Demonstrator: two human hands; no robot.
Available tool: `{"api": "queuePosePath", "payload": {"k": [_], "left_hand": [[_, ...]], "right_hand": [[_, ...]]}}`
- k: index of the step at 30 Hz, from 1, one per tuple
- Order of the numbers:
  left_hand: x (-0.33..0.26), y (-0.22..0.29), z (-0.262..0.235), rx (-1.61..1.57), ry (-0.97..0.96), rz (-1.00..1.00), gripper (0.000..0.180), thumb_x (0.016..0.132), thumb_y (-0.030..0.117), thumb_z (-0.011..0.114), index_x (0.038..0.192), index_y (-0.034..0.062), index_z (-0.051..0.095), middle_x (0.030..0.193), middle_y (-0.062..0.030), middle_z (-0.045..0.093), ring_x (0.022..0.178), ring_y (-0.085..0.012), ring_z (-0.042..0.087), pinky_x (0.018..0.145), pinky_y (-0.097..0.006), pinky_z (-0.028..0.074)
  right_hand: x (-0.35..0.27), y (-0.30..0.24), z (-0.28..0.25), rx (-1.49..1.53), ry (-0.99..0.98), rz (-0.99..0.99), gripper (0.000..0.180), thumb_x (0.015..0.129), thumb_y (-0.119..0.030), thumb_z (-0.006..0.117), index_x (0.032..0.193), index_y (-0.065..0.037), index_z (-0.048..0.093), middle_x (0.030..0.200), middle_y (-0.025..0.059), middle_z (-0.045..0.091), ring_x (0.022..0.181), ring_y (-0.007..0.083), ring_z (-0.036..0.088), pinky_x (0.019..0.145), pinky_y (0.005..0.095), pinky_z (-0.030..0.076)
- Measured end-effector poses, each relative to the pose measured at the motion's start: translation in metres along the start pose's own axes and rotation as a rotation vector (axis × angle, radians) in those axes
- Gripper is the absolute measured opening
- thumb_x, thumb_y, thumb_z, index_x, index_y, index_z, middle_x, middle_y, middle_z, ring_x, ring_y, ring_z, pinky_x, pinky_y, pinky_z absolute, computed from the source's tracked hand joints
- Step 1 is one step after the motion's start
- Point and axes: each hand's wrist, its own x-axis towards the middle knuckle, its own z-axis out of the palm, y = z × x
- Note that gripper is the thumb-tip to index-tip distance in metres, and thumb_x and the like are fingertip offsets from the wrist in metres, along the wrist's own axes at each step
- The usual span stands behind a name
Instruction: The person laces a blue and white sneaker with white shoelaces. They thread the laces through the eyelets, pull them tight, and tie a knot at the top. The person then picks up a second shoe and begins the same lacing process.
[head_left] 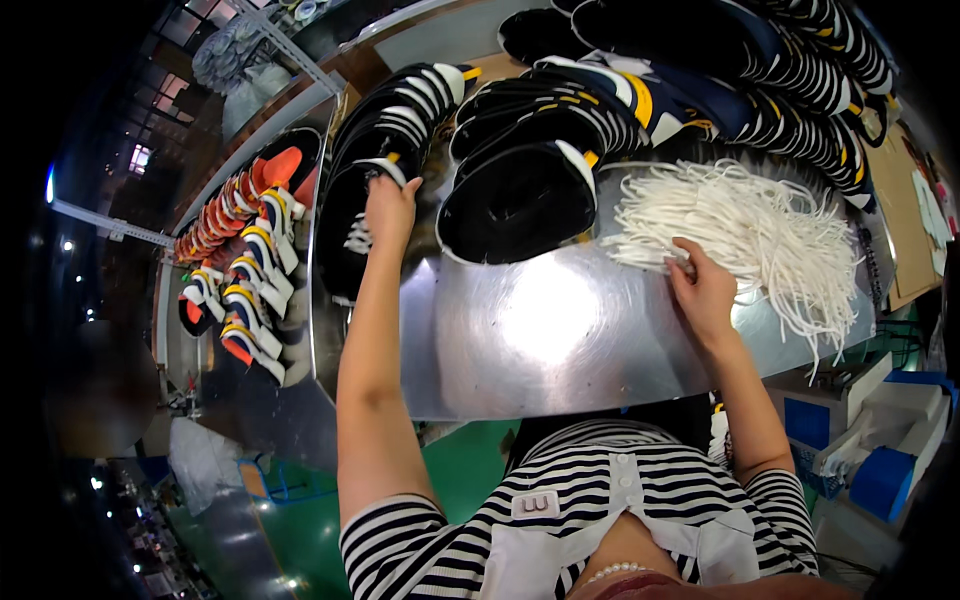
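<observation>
1. Left hand (392, 210): reaches forward to the near end of the left row of shoe uppers (405, 122). It touches the near upper (342, 225) at its white-edged collar. Thumb sticks up; the other fingertips are hidden behind the collar, so can't tell whether it's gripped or just touched.
2. Near upper: black inside, on the left part of the metal table (470, 350). White zigzag lacing (358, 236) shows just below the hand.
3. Right hand (705, 292): at the left front edge of the white laces (745, 215). Fingers curled, thumb side toward the pile. Can't tell if a lace is pinched; contact point too small to read.
4. White laces: loose heap on the right side of the table, strands fanning out, some hanging down toward the front edge.
5. Middle row of uppers (515, 205): nested, dark openings facing the person, yellow tabs showing. Sits between the two hands, beyond the bare metal.
6. More stacked uppers (800, 85) at back right, behind the laces.
7. Left of the table, lower surface: orange-lined pieces (225, 215) in a row, with white, navy and yellow parts (250, 290) beside them.
8. Right of the table: grey and blue bins (870, 440). Green floor (455, 470) below.
</observation>
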Motion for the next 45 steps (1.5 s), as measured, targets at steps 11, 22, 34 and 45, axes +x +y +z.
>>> {"api": "queuePosePath", "payload": {"k": [11,22,34,45], "left_hand": [[0.021,0.034,0.051,-0.712,0.113,-0.001,0.052,0.090,0.031,0.069,0.128,-0.0027,0.055,0.119,-0.0191,0.059,0.108,-0.0278,0.059,0.093,-0.034,0.046],[-0.109,0.077,-0.080,-0.819,0.297,-0.059,0.012,0.090,0.011,0.066,0.097,0.0045,0.061,0.083,-0.0053,0.058,0.077,-0.0138,0.053,0.068,-0.024,0.042],[-0.251,0.210,-0.091,-0.782,-0.223,0.454,0.036,0.080,0.011,0.072,0.114,0.0022,0.061,0.113,-0.0153,0.062,0.102,-0.0345,0.057,0.087,-0.046,0.044],[-0.156,0.135,-0.106,-0.631,-1.349,-0.423,0.063,0.093,0.061,0.051,0.109,0.0015,0.065,0.099,-0.0104,0.068,0.094,-0.0221,0.063,0.083,-0.035,0.047]], "right_hand": [[0.025,0.025,0.014,-0.076,-0.020,-0.104,0.013,0.083,-0.020,0.071,0.093,-0.012,0.070,0.071,0.0103,0.067,0.064,0.0298,0.065,0.058,0.0382,0.049],[0.035,-0.081,-0.051,0.621,0.026,-0.298,0.003,0.087,-0.009,0.067,0.088,-0.006,0.066,0.075,0.0017,0.055,0.059,0.0127,0.052,0.052,0.0252,0.039],[-0.027,-0.096,-0.176,2.144,-0.600,-0.412,0.005,0.089,0.000,0.055,0.092,0.002,0.052,0.074,0.0101,0.057,0.042,0.0133,0.049,0.035,0.0256,0.035],[-0.071,-0.073,0.030,1.139,-0.567,0.512,0.017,0.094,-0.019,0.063,0.100,-0.004,0.062,0.079,0.0009,0.065,0.051,0.0003,0.037,0.047,0.0159,0.026]]}}
